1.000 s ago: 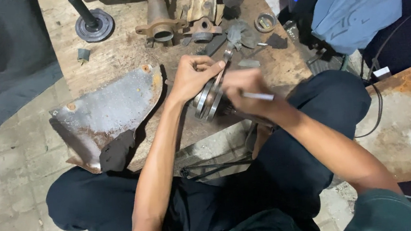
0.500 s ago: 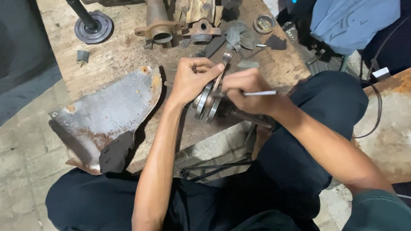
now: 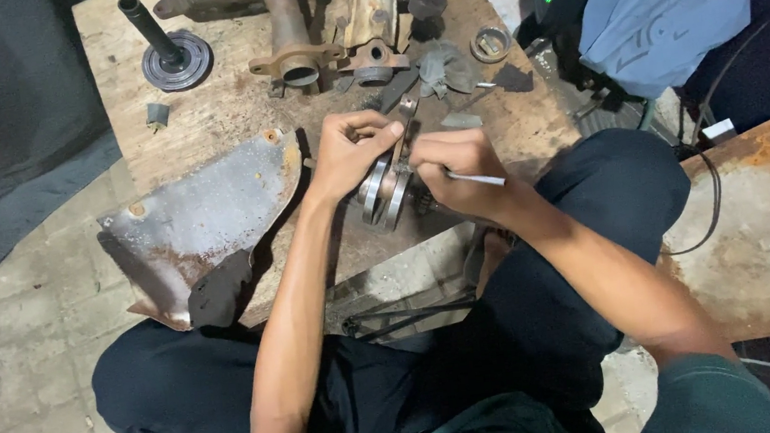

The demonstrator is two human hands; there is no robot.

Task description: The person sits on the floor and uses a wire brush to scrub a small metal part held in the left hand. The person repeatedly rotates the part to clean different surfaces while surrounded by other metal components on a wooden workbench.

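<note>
My left hand (image 3: 349, 151) grips a round metal bearing part (image 3: 385, 194) made of stacked rings, held on edge over the low wooden workbench (image 3: 224, 110). My right hand (image 3: 457, 169) is closed around a thin white stick-like tool (image 3: 480, 178) and presses against the right side of the same part. A flat metal wrench (image 3: 405, 116) pokes up between my two hands. The tool's tip is hidden by my fingers.
A rusty bent metal sheet (image 3: 201, 215) lies on the bench's left. At the back stand a black flanged shaft (image 3: 164, 51), a rusty pipe fitting (image 3: 293, 61), small brackets and a ring (image 3: 490, 43). A light blue cloth (image 3: 665, 1) and rusty plate (image 3: 762, 227) are right.
Both hands stay on the bearing part with only slight shifts; the right hand has nudged a little while working the thin tool.
</note>
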